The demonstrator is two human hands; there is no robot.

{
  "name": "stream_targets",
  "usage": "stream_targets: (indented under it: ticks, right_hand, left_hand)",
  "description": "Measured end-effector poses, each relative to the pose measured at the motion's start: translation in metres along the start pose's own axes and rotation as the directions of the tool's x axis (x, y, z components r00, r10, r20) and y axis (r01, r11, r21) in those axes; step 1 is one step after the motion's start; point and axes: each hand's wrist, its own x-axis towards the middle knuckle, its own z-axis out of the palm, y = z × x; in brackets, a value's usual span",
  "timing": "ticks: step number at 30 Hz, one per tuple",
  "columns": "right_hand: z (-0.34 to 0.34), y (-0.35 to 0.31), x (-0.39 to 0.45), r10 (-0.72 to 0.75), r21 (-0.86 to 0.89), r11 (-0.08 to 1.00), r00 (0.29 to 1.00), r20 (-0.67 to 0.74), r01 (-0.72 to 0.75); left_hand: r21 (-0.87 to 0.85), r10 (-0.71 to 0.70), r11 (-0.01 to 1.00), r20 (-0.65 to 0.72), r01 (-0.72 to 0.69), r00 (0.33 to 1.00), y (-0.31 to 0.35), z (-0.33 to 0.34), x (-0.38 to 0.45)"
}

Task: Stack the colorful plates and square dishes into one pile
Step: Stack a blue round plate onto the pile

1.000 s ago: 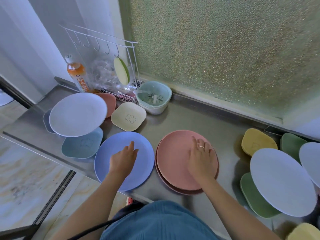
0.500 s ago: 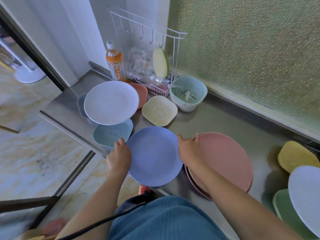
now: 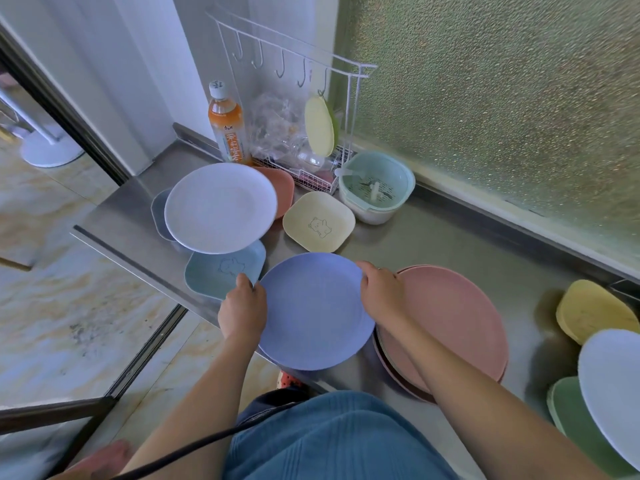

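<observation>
A blue round plate [image 3: 313, 311] lies at the front edge of the steel counter [image 3: 429, 244]. My left hand [image 3: 242, 308] grips its left rim and my right hand [image 3: 382, 291] grips its right rim. Just to the right sits a pile of pink round plates [image 3: 460, 320], partly under my right forearm. Behind on the left, a white round plate [image 3: 220, 207] rests over a light-blue square dish [image 3: 221, 271], a grey dish [image 3: 160, 216] and a pink square dish [image 3: 282, 187]. A cream square dish [image 3: 318, 221] with a bear drawing lies in the middle.
A drink bottle [image 3: 227, 124], a white wire rack [image 3: 304, 109] with a hanging sponge, and a mint strainer bowl [image 3: 377, 187] stand at the back. At the right edge lie a yellow square dish [image 3: 594, 311], green dishes [image 3: 571, 415] and another white plate [image 3: 613, 386]. The counter's left end drops to the floor.
My right hand left the pink pile and took the blue plate's right rim. My left hand slid from the plate's top to its left rim. The view has swung left.
</observation>
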Motion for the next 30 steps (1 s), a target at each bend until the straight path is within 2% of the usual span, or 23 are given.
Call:
stream_targets:
  ticks: [3, 9, 14, 18, 21, 25, 30]
  right_hand:
    - [-0.015, 0.008, 0.002, 0.016, 0.057, 0.998, 0.999, -0.045, -0.014]
    - [-0.056, 0.05, -0.013, 0.154, 0.146, 0.98, 0.977, -0.149, -0.132]
    - [-0.078, 0.116, -0.052, 0.303, 0.261, 0.935, 0.922, -0.239, -0.239]
    - [-0.078, 0.162, -0.083, 0.432, 0.307, 0.882, 0.875, -0.219, -0.358]
    - [-0.073, 0.181, -0.098, 0.458, 0.28, 0.874, 0.866, -0.199, -0.398]
    - [-0.071, 0.184, -0.099, 0.42, 0.153, 0.906, 0.884, -0.207, -0.395]
    - [-0.07, 0.179, -0.095, 0.352, 0.085, 0.936, 0.905, -0.24, -0.342]
  left_hand:
    - [-0.038, 0.008, 0.999, -0.029, -0.009, 1.0, 0.011, 0.001, -0.004]
    - [-0.07, 0.255, 0.965, 0.049, -0.251, 0.966, 0.061, 0.012, -0.018]
    - [-0.111, 0.424, 0.905, 0.149, -0.411, 0.893, 0.113, 0.043, -0.054]
    - [-0.015, 0.548, 0.828, 0.229, -0.56, 0.804, 0.139, 0.068, -0.084]
    - [0.043, 0.573, 0.797, 0.257, -0.602, 0.778, 0.145, 0.08, -0.097]
    - [0.099, 0.56, 0.797, 0.249, -0.596, 0.79, 0.145, 0.085, -0.1]
    - [0.144, 0.536, 0.808, 0.224, -0.572, 0.814, 0.148, 0.083, -0.098]
